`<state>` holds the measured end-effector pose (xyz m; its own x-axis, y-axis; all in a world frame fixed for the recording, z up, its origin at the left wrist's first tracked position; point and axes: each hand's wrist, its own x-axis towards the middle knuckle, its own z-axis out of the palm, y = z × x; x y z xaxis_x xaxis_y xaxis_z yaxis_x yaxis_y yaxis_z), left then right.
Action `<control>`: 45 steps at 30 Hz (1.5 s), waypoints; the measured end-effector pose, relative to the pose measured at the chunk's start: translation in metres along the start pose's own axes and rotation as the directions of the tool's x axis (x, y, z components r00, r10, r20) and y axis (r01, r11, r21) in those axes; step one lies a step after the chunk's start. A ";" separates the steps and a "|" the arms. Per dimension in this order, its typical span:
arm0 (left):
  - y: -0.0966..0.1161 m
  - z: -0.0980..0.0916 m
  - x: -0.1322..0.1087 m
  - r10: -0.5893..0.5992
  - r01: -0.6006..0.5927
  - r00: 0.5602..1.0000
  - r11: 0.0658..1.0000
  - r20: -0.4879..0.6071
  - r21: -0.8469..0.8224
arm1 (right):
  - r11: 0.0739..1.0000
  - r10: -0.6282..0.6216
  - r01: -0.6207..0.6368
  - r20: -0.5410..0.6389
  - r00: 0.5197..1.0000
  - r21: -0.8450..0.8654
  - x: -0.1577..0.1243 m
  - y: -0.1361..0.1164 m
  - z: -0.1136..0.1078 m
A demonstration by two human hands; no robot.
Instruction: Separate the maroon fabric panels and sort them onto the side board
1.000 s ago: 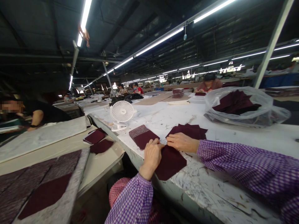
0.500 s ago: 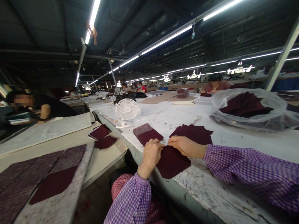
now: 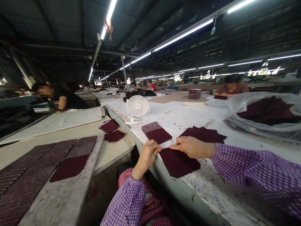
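A dark maroon fabric piece (image 3: 180, 163) lies on the white worktable (image 3: 211, 185) near its front edge. My left hand (image 3: 147, 154) curls its fingers over the piece's left corner at the table edge. My right hand (image 3: 191, 147) rests on the piece's top edge, fingers together and pointing left. Just beyond lie a fanned stack of maroon pieces (image 3: 204, 134) and a small stack (image 3: 157, 133) with grey backing showing.
A small white fan (image 3: 136, 108) stands further back. A clear plastic bag of maroon pieces (image 3: 266, 114) sits at the right. A lower table on the left holds fabric pieces (image 3: 112, 130) and a board (image 3: 47, 172) of laid-out pieces. Other people work at tables behind.
The view has swung left and down a little. My left hand has slid to the piece's left corner at the table edge; my right hand stays on its top edge.
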<state>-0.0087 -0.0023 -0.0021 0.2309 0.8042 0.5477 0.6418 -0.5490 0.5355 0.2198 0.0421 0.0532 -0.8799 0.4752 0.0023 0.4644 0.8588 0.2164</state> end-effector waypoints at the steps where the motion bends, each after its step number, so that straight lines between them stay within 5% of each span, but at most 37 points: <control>1: -0.001 0.000 -0.001 -0.002 0.002 1.000 1.000 -0.001 -0.010 | 1.000 0.000 0.001 0.016 1.000 -0.025 0.003 -0.002 -0.003; 9: -0.008 -0.012 -0.008 -0.008 0.010 1.000 0.990 0.017 -0.139 | 0.987 0.024 -0.008 0.094 0.995 -0.158 0.023 -0.026 -0.020; 13: -0.011 -0.014 -0.003 -0.103 0.091 0.994 0.973 -0.045 -0.214 | 0.997 0.073 -0.072 0.050 0.996 -0.022 0.023 -0.014 -0.016; 17: -0.010 -0.010 0.016 -0.076 0.078 0.992 0.997 -0.105 0.017 | 0.932 0.196 -0.222 0.117 0.974 0.288 0.026 0.003 -0.011; 21: -0.005 -0.001 0.039 -0.034 0.023 0.999 0.966 0.038 0.256 | 0.841 0.105 -0.146 0.109 0.989 0.521 0.022 0.032 -0.016; 24: 0.000 0.007 0.050 -0.054 0.005 0.991 0.929 0.123 0.370 | 0.727 0.178 -0.221 0.133 0.975 0.650 0.003 0.073 -0.020; 28: 0.006 0.017 0.056 -0.112 0.082 0.991 0.945 0.077 0.317 | 0.751 0.458 -0.482 0.169 0.873 0.453 -0.031 0.124 -0.011; 32: -0.003 0.018 0.059 -0.264 0.268 0.963 0.954 -0.047 0.137 | 0.716 0.674 -0.666 0.040 0.737 0.207 -0.039 0.136 0.001; 35: -0.020 0.013 0.062 -0.385 0.389 0.914 0.921 -0.130 0.003 | 0.815 0.568 -0.534 -0.126 0.813 0.224 -0.016 0.115 -0.003; 37: -0.030 0.010 0.064 -0.454 0.439 0.879 0.890 -0.144 -0.124 | 0.917 0.361 -0.300 -0.232 0.903 0.262 0.009 0.093 -0.009; 40: -0.040 0.011 0.065 -0.517 0.458 0.846 0.830 -0.128 -0.319 | 0.970 0.163 -0.120 -0.198 0.967 0.211 0.050 0.061 -0.011; 45: -0.045 0.007 0.065 -0.641 0.411 0.752 0.638 -0.153 -0.651 | 0.978 0.133 -0.110 -0.124 0.983 0.176 0.090 0.035 0.010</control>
<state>-0.0177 0.0761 0.0052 -0.3497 0.9217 0.1678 0.0284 -0.1685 0.9853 0.1581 0.1163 0.0514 -0.8159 0.5578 0.1524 0.5690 0.8214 0.0393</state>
